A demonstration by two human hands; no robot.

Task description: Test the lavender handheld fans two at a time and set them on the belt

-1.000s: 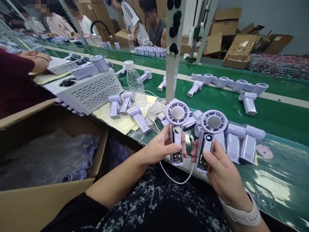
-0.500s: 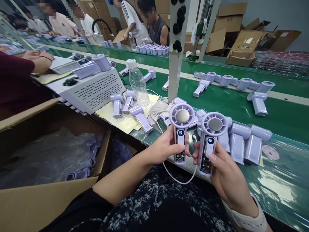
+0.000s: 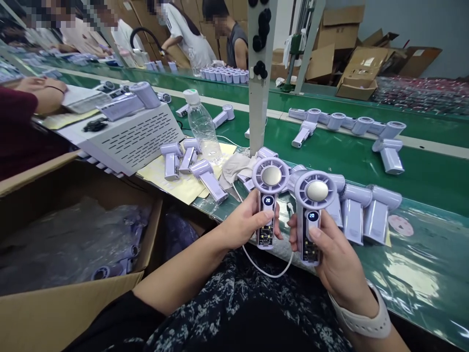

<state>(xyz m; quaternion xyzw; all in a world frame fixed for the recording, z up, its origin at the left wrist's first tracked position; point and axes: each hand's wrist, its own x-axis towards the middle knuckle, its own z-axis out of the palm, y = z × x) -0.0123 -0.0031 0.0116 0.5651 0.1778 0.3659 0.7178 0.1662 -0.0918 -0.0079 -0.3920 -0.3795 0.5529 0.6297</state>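
Each hand grips a lilac handheld fan upright, with a round slotted head, a silver centre disc and a lit display reading 20. My left hand (image 3: 252, 220) is closed around the left fan (image 3: 266, 227), its thumb on the front button strip. My right hand (image 3: 335, 247) wraps the right fan (image 3: 306, 244), thumb pressed on its front below the display. The two fans stand side by side, slightly apart. A white cable (image 3: 269, 275) loops below them. Behind the right fan, several wrapped fans (image 3: 353, 215) lie on the bench; others (image 3: 210, 181) rest on yellow paper.
A clear bottle (image 3: 201, 122) and a vented metal box (image 3: 135, 132) stand left of a white post (image 3: 259, 98). At lower left is an open carton (image 3: 73, 288) holding plastic and fans. More fans (image 3: 336, 121) line the green conveyor (image 3: 432, 171). Other people work along the far side.
Both hands keep hold of the fans and the displays still read 20. The whole view has shifted a little, so most things appear slightly further left. The right thumb sits nearer the button.
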